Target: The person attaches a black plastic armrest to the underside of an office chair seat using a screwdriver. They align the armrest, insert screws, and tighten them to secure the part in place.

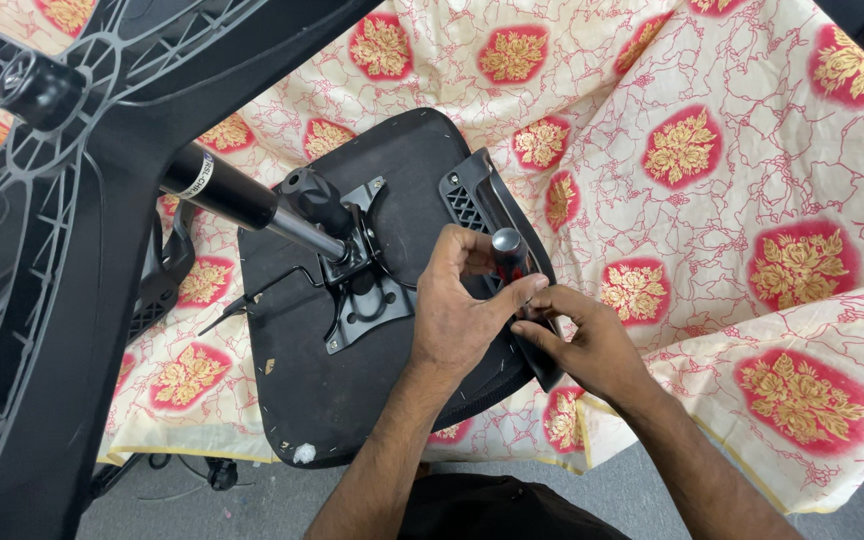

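Observation:
An office chair lies upside down on a patterned cloth, its black seat underside [332, 390] facing up. My left hand [467, 305] grips a screwdriver [508, 250] with a dark handle and silvery cap, held upright over the black armrest bracket [477, 190] at the seat's right edge. My right hand [582, 340] pinches low on the screwdriver, against that bracket. The tool's tip is hidden by my fingers.
The chair's black star base [82, 200] and gas cylinder [242, 195] fill the left, rising from a metal tilt plate [362, 290]. A cream cloth with red and gold flowers [732, 200] covers the surface. Grey floor [572, 500] shows at the bottom.

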